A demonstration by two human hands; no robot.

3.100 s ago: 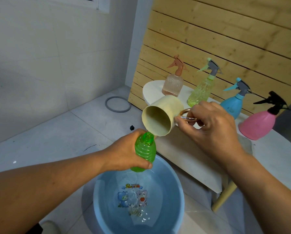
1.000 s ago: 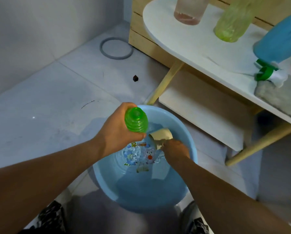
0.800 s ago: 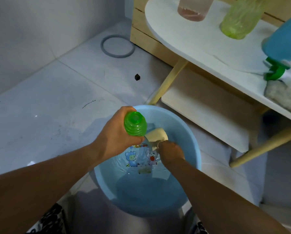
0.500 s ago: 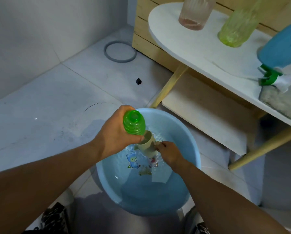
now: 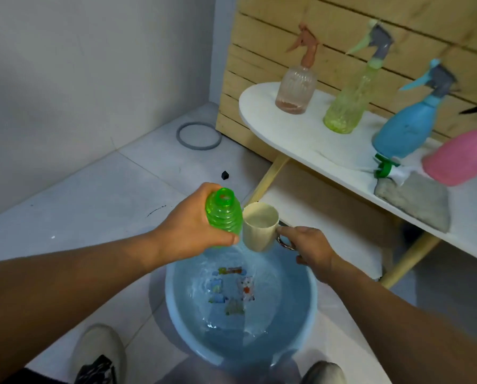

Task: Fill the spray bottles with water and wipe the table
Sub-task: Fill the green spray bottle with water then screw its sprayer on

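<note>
My left hand (image 5: pixel 191 231) grips a ribbed green bottle (image 5: pixel 224 214) with no cap, its mouth open and upright, above the blue basin (image 5: pixel 309 311). My right hand (image 5: pixel 310 249) holds a cream cup (image 5: pixel 259 227) by its metal handle, upright and right beside the bottle. Water lies in the basin over a cartoon print. On the white table (image 5: pixel 295 134) stand a pale pink spray bottle (image 5: pixel 295 90), a yellow-green one (image 5: pixel 348 109), a blue one (image 5: pixel 406 131) and a pink one (image 5: pixel 461 159). A green spray cap (image 5: pixel 384 169) and a grey cloth (image 5: pixel 414 203) lie near the table's edge.
The basin sits on the tiled floor between my shoes (image 5: pixel 98 353). A grey ring (image 5: pixel 198 135) and a small black bit (image 5: pixel 225 175) lie on the floor near the wall. Wooden slats back the table; its slanted legs (image 5: pixel 267 176) stand close to the basin.
My right hand has lifted the cup out of the basin's water up beside the bottle's neck. My view has tilted up, bringing the spray heads on the table into sight.
</note>
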